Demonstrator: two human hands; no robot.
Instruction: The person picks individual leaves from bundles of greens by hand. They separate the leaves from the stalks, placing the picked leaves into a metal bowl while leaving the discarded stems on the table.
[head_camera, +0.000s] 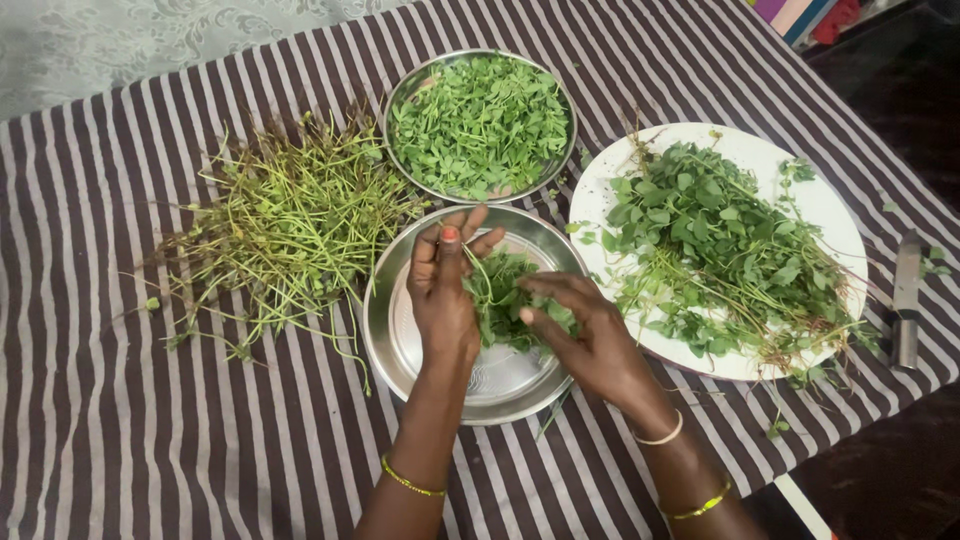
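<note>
Your left hand and right hand both pinch a leafy sprig over the steel plate at six o'clock, so strip leaves gently, keeping stems whole.

- Steel plate at centre, under both hands
- Bowl of leaves behind it
- Stem pile left
- Plate of sprigs right, knife beyond
</note>
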